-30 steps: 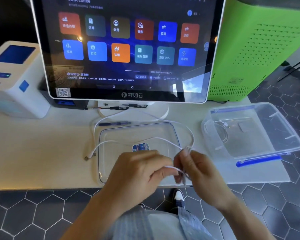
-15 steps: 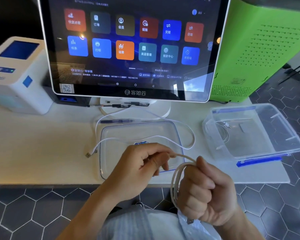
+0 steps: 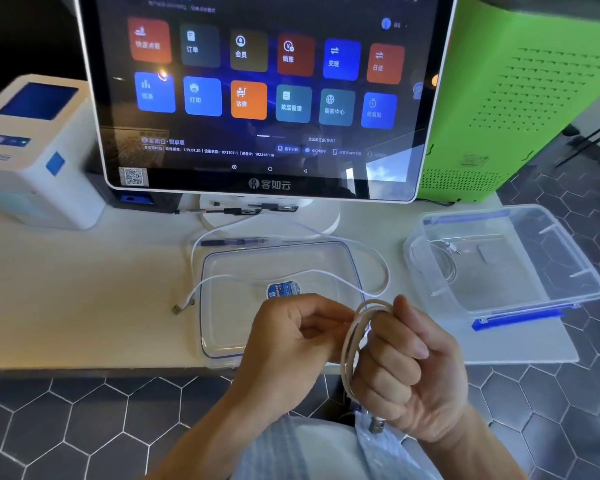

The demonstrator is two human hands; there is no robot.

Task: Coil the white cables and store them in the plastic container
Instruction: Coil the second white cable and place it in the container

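A white cable is wound in loops around my right hand, which is closed in a fist; its metal plug hangs below the wrist. My left hand pinches the same cable just left of the loops. A second white cable lies loose across the clear lid on the counter, its USB plug off the lid's left edge. The clear plastic container with blue clips stands open at right, a coiled cable inside it.
A large touchscreen terminal stands behind the lid on a white base. A white receipt printer sits at the left, a green machine at the back right. A pen lies above the lid. The counter edge is close below my hands.
My right hand turned from pinching the cable into a fist with the cable wound around it in loops, and dropped toward me. The left hand keeps feeding the strand.
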